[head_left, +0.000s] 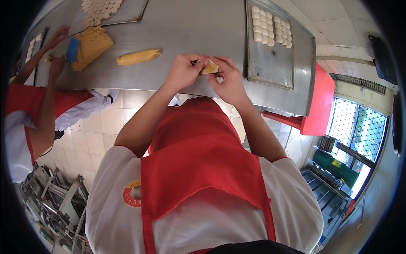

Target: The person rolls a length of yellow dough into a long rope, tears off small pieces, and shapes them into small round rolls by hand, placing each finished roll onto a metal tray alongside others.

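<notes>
L hand [185, 72] + R hand [228, 80] meet over near edge of metal table [190, 25], approx. mid-view; fingers of both closed round a small pale dough piece [210, 67] w/ yellow filling showing on top. Piece held above table; its underside & rim partly hidden by fingers. Thin pale edge by L fingertips: can't tell if dough or a tool. L of hands, yellow log [138, 57] lies on table; farther L, larger yellow block [93, 44], partly covered by blue scraper [72, 49] at co-worker's hands. Co-worker cut off at L rim, head out of view. Upper L tray [127, 19] w/ many small dough lumps [99, 10], cut off at top. R: tray [270, 65] w/ two groups of white dough balls [263, 26], individual outlines hard to make out where they touch.
</notes>
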`<state>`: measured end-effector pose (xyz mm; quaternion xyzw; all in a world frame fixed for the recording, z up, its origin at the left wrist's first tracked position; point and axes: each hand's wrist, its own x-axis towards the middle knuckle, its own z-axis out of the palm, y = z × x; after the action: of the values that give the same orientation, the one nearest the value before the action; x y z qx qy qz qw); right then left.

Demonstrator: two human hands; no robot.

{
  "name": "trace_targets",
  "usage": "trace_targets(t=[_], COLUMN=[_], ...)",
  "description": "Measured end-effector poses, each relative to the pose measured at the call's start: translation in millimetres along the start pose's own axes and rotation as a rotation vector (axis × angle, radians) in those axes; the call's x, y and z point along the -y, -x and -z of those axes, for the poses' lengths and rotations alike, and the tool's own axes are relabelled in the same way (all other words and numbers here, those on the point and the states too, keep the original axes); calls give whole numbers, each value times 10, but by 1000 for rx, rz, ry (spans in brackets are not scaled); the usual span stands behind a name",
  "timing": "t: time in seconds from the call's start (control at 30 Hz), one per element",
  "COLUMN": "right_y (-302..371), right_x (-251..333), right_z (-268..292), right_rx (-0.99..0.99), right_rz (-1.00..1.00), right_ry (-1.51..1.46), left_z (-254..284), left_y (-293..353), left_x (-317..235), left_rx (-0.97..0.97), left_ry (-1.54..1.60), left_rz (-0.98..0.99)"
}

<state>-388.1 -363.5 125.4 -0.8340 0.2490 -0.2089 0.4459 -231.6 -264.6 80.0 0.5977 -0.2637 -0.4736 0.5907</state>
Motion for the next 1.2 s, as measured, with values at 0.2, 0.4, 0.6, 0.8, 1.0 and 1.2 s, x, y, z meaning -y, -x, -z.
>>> trace_targets(t=[0.2,0.4,0.6,0.8,1.0,1.2], right_y=[-212,-256,-196,131,-57,-934], right_x=[-452,-737,-837,-842,-966,-679], right_z=[130,-43,-561,-674,-385,-619], right_rx=[65,80,-128,-187,8,-119], right_rz=[-117,-204,-24,-252,-67,516], right_ry=[-168,-208,166,-258,178,662], left_z=[40,156,-26,-240,-53,204], left_y=[-65,-229,-132,95,-13,-46], left_x=[-96,53,478,790,577,257], left_rx=[92,43,-139,-18,-81,-526], left_ry=[35,-516,-1001,-911,-761,-465], left_rz=[-28,-244,-430,-541,-414,-380])
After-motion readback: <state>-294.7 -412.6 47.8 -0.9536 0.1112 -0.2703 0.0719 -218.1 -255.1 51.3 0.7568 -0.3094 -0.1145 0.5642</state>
